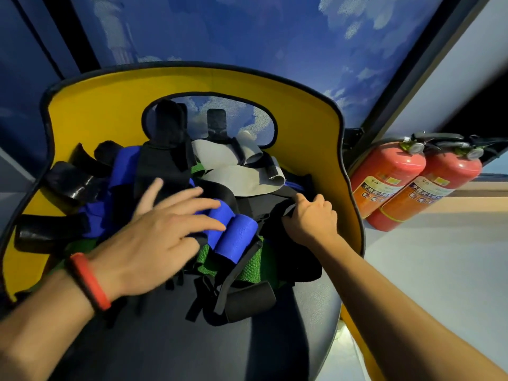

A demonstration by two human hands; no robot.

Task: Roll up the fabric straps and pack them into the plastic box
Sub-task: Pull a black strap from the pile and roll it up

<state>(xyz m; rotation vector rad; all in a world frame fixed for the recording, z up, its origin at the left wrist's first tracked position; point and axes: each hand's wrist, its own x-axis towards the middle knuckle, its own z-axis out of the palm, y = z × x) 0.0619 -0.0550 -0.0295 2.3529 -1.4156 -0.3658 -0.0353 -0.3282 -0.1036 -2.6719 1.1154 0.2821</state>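
A heap of fabric straps lies on a dark seat [176, 342] with a yellow back [115, 105]. It holds blue straps [236, 237], black straps [162, 166], grey straps [233, 174] and green webbing [250, 265]. My left hand [154, 235], with a red wristband, hovers over the blue and black straps with its fingers spread. My right hand [310, 218] grips a black strap [286, 209] at the right side of the heap. No plastic box is in view.
Two red fire extinguishers [406, 182] lean on the pale floor to the right of the seat. A blue sky-printed wall [247, 37] stands behind. The yellow back has an oval cut-out [242, 116].
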